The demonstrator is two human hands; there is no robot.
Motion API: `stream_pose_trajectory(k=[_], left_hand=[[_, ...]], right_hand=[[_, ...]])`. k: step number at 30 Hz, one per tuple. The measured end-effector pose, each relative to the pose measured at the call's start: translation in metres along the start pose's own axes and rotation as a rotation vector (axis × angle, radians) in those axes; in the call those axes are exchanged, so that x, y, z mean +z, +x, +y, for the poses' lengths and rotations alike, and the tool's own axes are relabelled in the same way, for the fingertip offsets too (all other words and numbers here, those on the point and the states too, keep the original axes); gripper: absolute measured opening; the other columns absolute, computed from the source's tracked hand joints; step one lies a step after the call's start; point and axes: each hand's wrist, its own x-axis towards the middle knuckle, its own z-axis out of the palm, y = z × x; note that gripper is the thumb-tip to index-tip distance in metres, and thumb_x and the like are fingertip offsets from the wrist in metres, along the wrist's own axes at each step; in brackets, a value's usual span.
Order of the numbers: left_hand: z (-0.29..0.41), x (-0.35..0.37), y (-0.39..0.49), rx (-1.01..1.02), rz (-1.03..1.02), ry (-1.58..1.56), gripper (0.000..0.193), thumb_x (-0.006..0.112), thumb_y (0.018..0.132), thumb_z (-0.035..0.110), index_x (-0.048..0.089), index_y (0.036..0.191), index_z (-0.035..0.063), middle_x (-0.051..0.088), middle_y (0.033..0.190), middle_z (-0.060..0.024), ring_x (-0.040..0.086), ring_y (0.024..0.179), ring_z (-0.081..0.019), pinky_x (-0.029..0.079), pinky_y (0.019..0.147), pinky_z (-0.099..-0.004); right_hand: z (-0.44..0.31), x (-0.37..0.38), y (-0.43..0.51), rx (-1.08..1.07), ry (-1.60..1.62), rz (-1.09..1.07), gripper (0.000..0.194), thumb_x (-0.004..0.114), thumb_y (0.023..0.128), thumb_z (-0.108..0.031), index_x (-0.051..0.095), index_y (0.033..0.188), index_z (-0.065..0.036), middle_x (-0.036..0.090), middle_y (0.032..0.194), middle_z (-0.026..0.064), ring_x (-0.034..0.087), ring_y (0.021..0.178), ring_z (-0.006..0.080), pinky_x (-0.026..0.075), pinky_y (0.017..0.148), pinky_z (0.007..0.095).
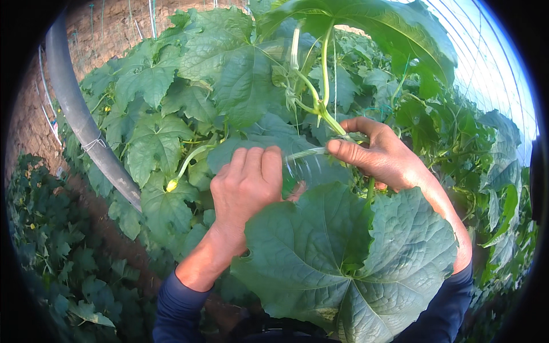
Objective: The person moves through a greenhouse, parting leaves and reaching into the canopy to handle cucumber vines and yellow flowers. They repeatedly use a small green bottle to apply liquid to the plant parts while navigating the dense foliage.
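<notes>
My right hand [377, 154] grips the thick green stem [330, 120] of a climbing gourd vine, its thumb and forefinger closed around it just below a node. My left hand [248, 180] is a fist, slightly blurred, with its knuckles up. Between the two hands runs a pale green stalk [306, 153]; its left end disappears into my left fist. Blurred pale streaks show just under the stalk, too smeared to name. A broad gourd leaf [334, 266] covers part of my right forearm. Above the node, a slender young gourd [295, 47] stands upright beside the stem.
A grey pipe [85, 111] with wire tied around it slants down at the left. White twine [335, 73] hangs behind the vine. A small gourd with a yellow flower tip [172, 185] hangs left of my hands. Dense leaves surround me; greenhouse hoops [484, 55] arch at upper right.
</notes>
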Motion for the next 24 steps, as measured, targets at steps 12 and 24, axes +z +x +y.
stream_pose_trajectory(k=[12, 24], left_hand=[[-0.005, -0.002, -0.068, -0.346, -0.198, -0.230, 0.052, 0.089, 0.065, 0.034, 0.067, 0.101, 0.0037, 0.069, 0.091, -0.0087, 0.068, 0.086, -0.0291, 0.051, 0.062, -0.0430], [-0.078, -0.041, -0.122, -0.299, -0.154, -0.467, 0.051, 0.089, 0.058, 0.025, 0.065, 0.098, 0.0039, 0.069, 0.085, -0.0113, 0.067, 0.076, -0.0329, 0.055, 0.066, -0.0418]], right_hand=[[0.076, -0.008, 0.020, -0.129, 0.467, -0.011, 0.061, 0.070, 0.100, -0.050, 0.054, 0.140, -0.007, 0.060, 0.079, 0.0029, 0.054, 0.056, 0.0117, 0.043, 0.056, 0.0266], [0.058, 0.031, 0.025, -0.102, 0.676, 0.058, 0.052, 0.069, 0.103, -0.038, 0.053, 0.142, -0.007, 0.065, 0.101, 0.0034, 0.065, 0.085, 0.0151, 0.056, 0.066, 0.0333]])
